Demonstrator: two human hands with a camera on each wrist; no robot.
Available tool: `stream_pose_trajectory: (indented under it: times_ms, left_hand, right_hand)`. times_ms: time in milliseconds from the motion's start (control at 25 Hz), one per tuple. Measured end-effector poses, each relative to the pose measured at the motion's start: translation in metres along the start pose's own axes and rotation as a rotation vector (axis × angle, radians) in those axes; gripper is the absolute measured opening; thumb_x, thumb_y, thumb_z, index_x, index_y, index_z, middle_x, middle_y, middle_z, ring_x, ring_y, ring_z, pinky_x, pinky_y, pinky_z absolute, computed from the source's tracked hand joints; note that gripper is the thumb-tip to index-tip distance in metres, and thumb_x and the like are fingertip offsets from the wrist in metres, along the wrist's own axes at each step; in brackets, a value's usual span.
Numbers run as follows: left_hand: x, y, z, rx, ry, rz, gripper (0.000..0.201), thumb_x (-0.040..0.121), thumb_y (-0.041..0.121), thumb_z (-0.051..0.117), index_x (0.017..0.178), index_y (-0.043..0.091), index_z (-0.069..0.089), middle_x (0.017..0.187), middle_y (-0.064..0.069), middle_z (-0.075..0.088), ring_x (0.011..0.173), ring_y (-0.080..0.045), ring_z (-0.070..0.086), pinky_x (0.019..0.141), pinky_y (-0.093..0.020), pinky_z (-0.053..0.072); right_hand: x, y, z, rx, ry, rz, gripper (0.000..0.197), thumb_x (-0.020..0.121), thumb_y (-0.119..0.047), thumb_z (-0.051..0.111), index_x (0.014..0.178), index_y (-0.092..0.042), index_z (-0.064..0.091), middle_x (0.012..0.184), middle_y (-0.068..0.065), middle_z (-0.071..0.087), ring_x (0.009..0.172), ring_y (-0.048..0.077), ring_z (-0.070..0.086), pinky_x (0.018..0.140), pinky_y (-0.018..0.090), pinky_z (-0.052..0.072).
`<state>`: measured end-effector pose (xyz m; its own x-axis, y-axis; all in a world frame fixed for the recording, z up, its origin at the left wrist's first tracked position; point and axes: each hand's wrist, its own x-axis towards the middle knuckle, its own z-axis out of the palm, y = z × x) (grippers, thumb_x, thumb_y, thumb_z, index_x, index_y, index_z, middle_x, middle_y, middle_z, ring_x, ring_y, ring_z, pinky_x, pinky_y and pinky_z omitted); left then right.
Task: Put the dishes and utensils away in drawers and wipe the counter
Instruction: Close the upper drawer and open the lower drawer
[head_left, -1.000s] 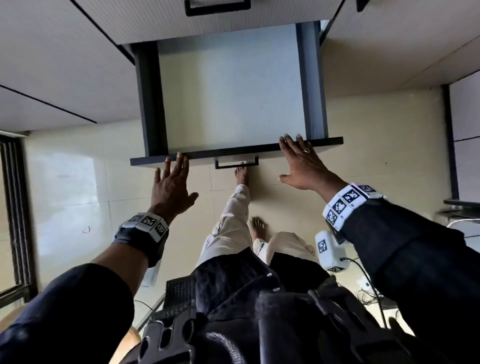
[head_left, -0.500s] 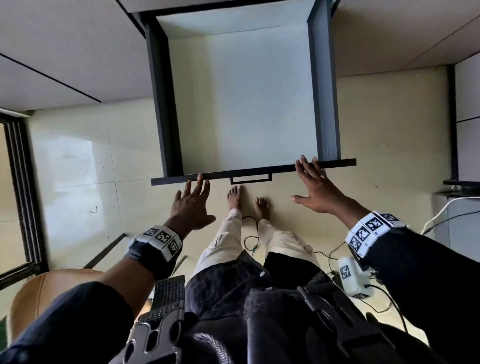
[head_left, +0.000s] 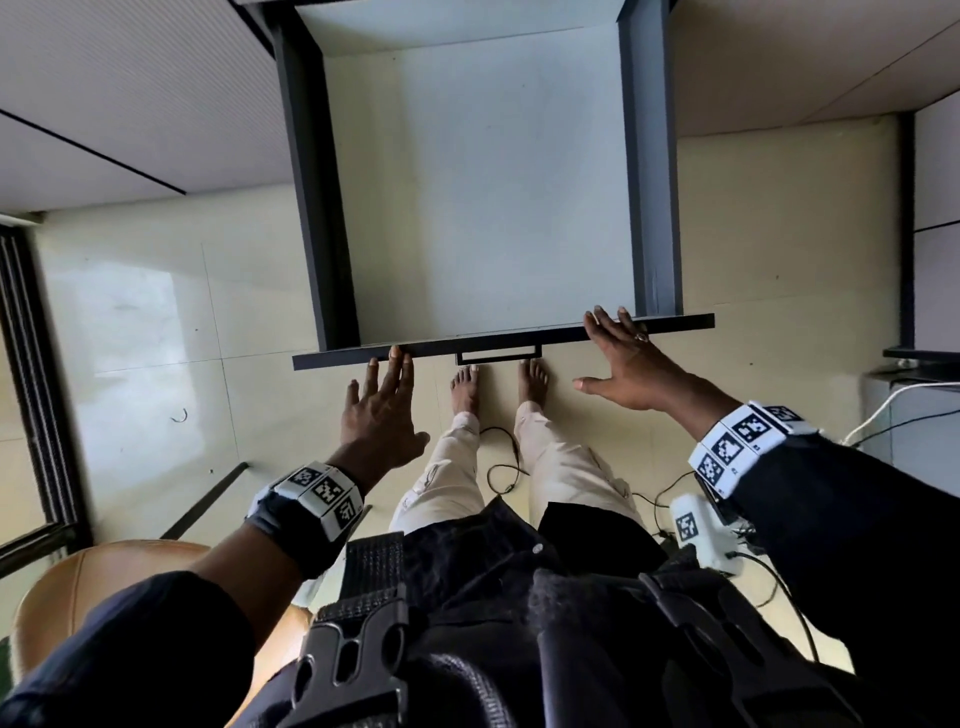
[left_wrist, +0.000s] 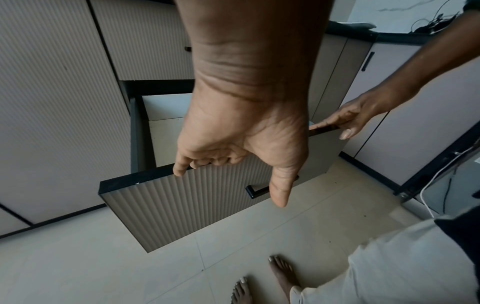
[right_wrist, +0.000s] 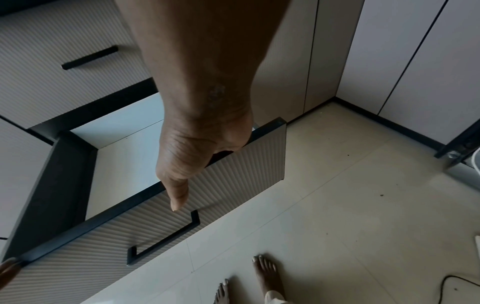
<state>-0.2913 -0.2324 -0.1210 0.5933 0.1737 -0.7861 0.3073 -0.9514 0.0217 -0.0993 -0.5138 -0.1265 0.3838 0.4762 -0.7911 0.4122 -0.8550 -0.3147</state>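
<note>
A low drawer (head_left: 483, 208) stands pulled far out, with dark side walls and a pale bottom that holds nothing. Its ribbed front panel (left_wrist: 207, 201) carries a black bar handle (head_left: 498, 357). My left hand (head_left: 382, 410) reaches down with its fingertips on the panel's top edge, left of the handle, thumb spread free. In the left wrist view its fingers (left_wrist: 197, 162) bend lightly onto that edge. My right hand (head_left: 623, 358) lies with straight fingers over the top edge near the right corner, thumb out to the side. No dishes or utensils are in view.
A closed drawer with a black handle (right_wrist: 89, 57) sits above the open one, between ribbed cabinet fronts. My bare feet (head_left: 467, 387) stand just under the panel. Cables (head_left: 504, 457) and a white device (head_left: 701, 530) lie behind, and a brown seat (head_left: 104, 587) at lower left.
The drawer has slid further out toward me, with both hands staying on its top edge. My feet now stand side by side.
</note>
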Motion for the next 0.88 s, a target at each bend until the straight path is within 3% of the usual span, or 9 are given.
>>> stream_pose_trajectory:
  times_ms: [280,600,680,760,880]
  left_hand:
    - [0.004,0.02,0.001,-0.019,-0.005,-0.103,0.121,0.078,0.065,0.063,0.154,0.013,-0.015,0.163,-0.004,-0.017,0.151,-0.031,-0.004,0.119,-0.049,0.016]
    - [0.002,0.037,-0.014,-0.064,-0.041,-0.185,0.115,0.081,0.062,0.062,0.154,0.009,-0.01,0.163,-0.008,-0.012,0.15,-0.031,-0.006,0.121,-0.048,0.014]
    - [0.002,0.039,-0.019,-0.072,-0.021,-0.213,0.109,0.083,0.059,0.061,0.155,0.007,-0.001,0.164,-0.009,-0.003,0.15,-0.032,-0.002,0.12,-0.048,0.016]
    - [0.002,0.04,-0.031,-0.074,0.025,-0.22,0.091,0.086,0.056,0.059,0.152,0.008,0.02,0.162,-0.008,0.018,0.15,-0.032,0.006,0.119,-0.047,0.02]
    - [-0.002,0.034,-0.069,-0.085,0.179,-0.195,0.053,0.088,0.05,0.059,0.128,0.016,0.055,0.133,-0.006,0.058,0.135,-0.028,0.039,0.107,-0.041,0.036]
  right_hand:
    - [-0.001,0.018,-0.017,-0.075,-0.095,-0.147,0.096,0.094,-0.046,0.057,0.155,-0.016,-0.011,0.163,0.005,-0.016,0.15,0.025,-0.012,0.122,0.035,-0.005]
    - [-0.004,0.016,-0.018,-0.066,-0.075,-0.158,0.092,0.095,-0.042,0.056,0.156,-0.014,-0.007,0.163,0.008,-0.012,0.151,0.027,-0.009,0.123,0.039,-0.002]
    - [-0.004,0.013,-0.017,-0.038,-0.049,-0.135,0.087,0.095,-0.039,0.056,0.156,-0.013,0.0,0.164,0.008,-0.005,0.151,0.027,-0.003,0.123,0.039,0.002]
    - [-0.002,0.006,-0.019,-0.013,-0.001,-0.103,0.079,0.095,-0.038,0.056,0.156,-0.013,0.011,0.164,0.008,0.005,0.151,0.027,0.004,0.123,0.038,0.007]
    - [0.004,-0.022,-0.036,-0.023,0.115,-0.166,0.069,0.096,-0.032,0.055,0.154,-0.014,0.022,0.164,0.006,0.013,0.151,0.024,0.008,0.121,0.035,0.012]
